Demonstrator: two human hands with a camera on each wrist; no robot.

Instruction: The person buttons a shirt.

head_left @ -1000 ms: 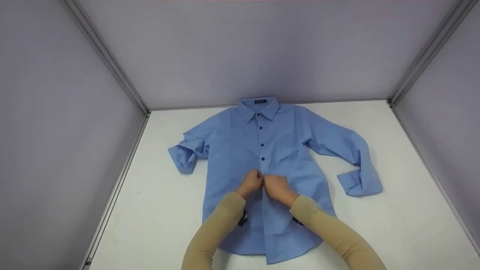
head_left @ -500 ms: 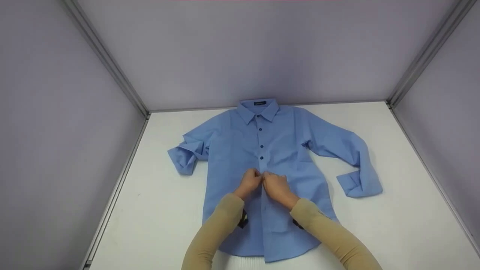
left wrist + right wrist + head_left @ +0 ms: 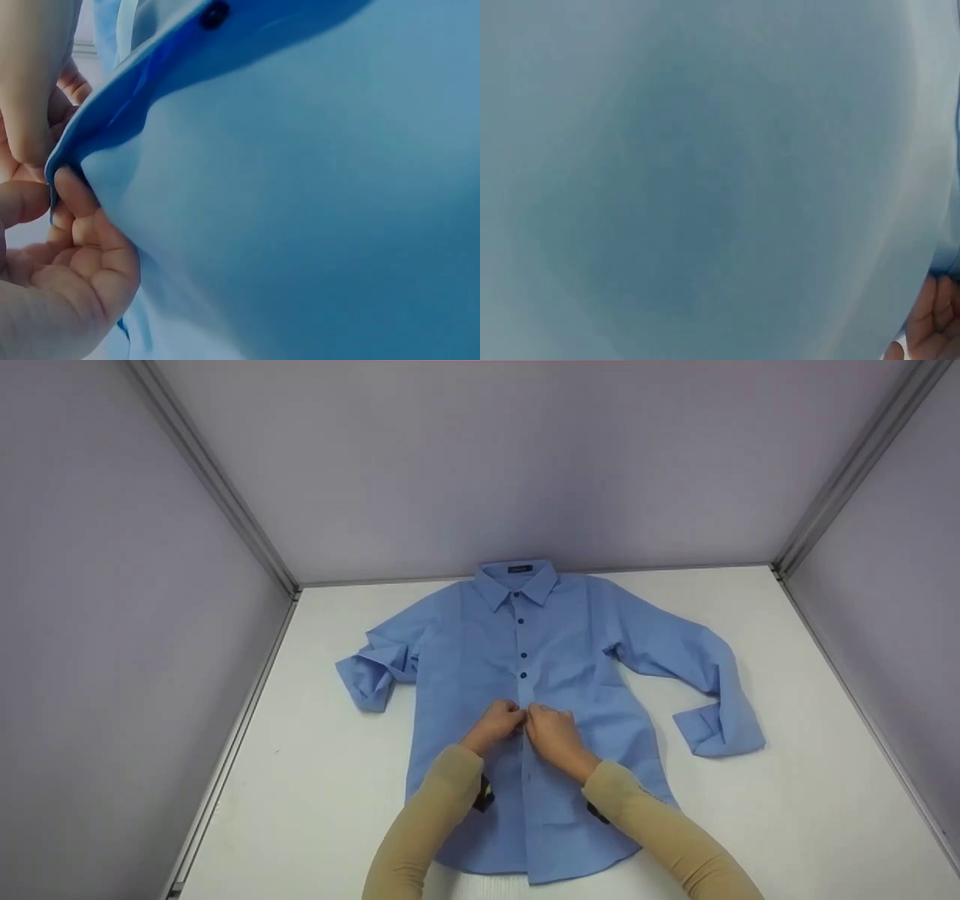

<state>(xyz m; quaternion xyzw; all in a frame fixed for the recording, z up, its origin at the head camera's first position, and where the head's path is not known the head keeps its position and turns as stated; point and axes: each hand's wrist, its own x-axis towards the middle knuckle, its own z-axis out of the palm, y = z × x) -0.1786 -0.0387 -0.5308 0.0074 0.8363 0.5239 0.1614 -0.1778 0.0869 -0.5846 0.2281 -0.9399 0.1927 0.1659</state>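
Blue shirt: we count one, our landmark, spread front up with its hem toward the person
White table: one, under the shirt and showing on both sides of it
Left hand: at the middle of the shirt's front, just left of the opening; thumb and fingers pinch the cloth edge
Right hand: just right of the same opening, close beside the left, fingers curled in on the cloth and gripping it; its fingertips are partly hidden from us
Front edge: one strip, running from between the hands down to the shirt's hem; the left wrist view shows us cloth lifted where the fingers meet it
Dark buttons: four we can count on the shirt above the hands, in one line down from the collar
Collar: one, at the shirt's far end, both points folded down
Neck label: one, dark, inside the collar
Shirt sleeves: two; on the shirt's left side one lies bunched, on its right side one bends down with the cuff turned inward
Tan sleeves: two, on the person's arms, crossing the shirt's lower part
Dark wrist pieces: two, one by each tan cuff, over the shirt
Booth walls: three, beyond, left and right of the shirt; we see table and shirt within them
Metal corner rails: two upright ones, beyond the shirt to left and right
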